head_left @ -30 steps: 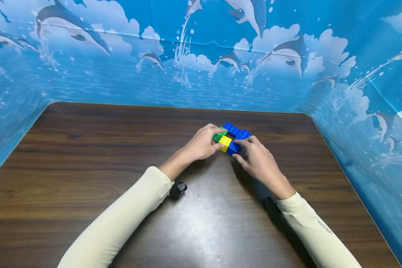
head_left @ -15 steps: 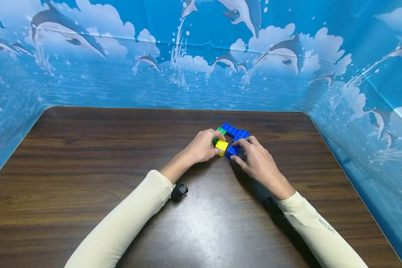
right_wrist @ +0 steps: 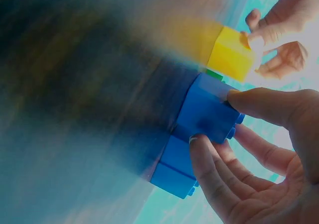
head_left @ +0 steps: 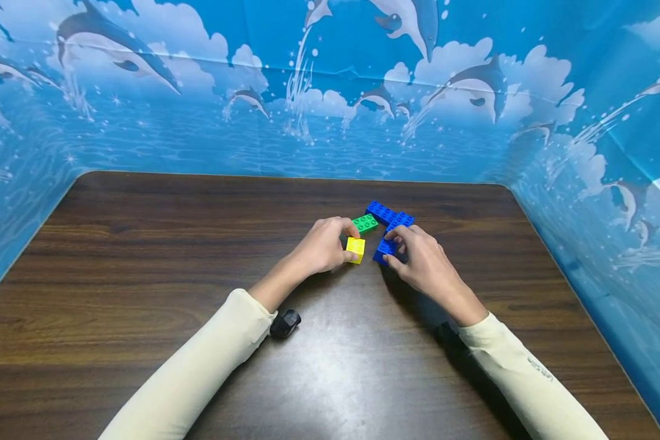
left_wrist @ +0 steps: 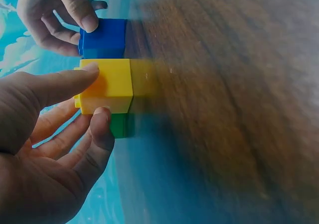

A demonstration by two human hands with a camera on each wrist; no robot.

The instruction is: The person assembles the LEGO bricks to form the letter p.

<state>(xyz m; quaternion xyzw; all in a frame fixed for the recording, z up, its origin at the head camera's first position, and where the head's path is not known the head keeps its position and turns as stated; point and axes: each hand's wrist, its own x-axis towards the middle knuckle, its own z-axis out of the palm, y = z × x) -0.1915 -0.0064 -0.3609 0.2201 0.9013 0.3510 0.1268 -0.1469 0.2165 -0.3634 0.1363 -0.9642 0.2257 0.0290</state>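
With the fingers of my left hand (head_left: 323, 246) I pinch the yellow building brick (head_left: 355, 247), and they are parted only as wide as this brick. The fingers of my right hand (head_left: 428, 261) are likewise parted by one brick's width, and they grip the near end of the blue bricks (head_left: 381, 212). All these bricks are beyond the middle of the wooden surface (head_left: 198, 232), toward its far edge and to the right of that edge's centre. A narrow gap separates the yellow brick from the blue ones. The green building brick (head_left: 365, 223) lies just beyond the yellow one, with its studs upward. The blue bricks form a bent row, whose other end points to the far edge; how many they are, I cannot tell exactly.
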